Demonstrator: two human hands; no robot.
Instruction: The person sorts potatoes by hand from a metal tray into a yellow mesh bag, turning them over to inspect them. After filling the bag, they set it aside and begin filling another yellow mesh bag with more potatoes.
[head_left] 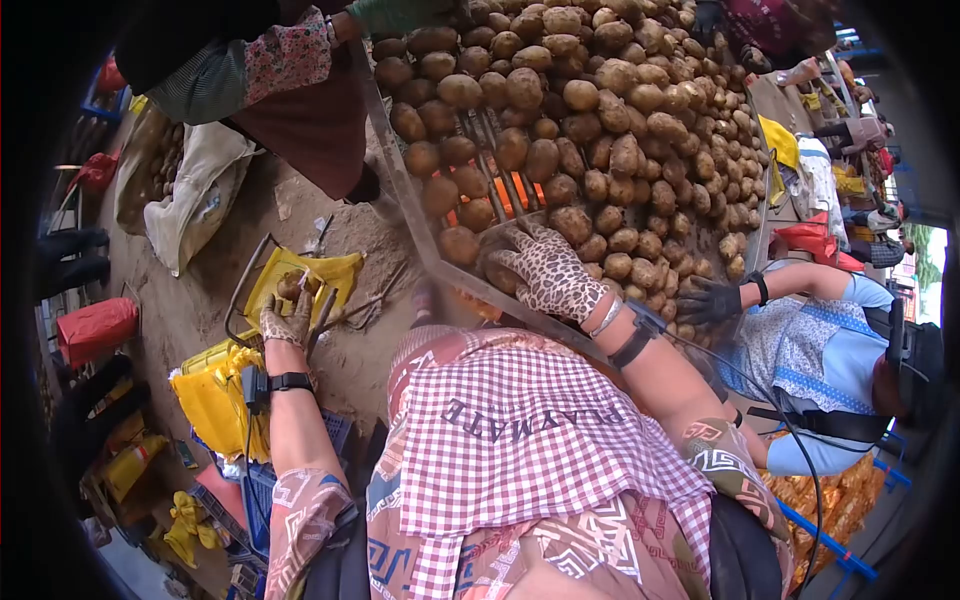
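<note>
Roughly sorted so far:
Left hand [287, 322]: gloved, fingers closed round a potato [291, 287] over the yellow sack [335, 270].
Right hand [545, 272]: spread flat, palm down on the potatoes [600, 130], gripping nothing.
Left to do: the sorting table [420, 225] looks nearly full.

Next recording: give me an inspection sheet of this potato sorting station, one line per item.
Surface: sorting table with metal rim, orange bars showing through the pile.
Job's things: potatoes heaped across the table; one potato over a yellow sack.
Clutter: white sacks, red bags, yellow sacks on the dirt floor.
Hands: left hand gloved, at the potato over the sack; right hand gloved, resting on the pile.
Cables: black cable running from the right wrist strap.
Surroundings: co-workers' gloved hands, one black.
</note>
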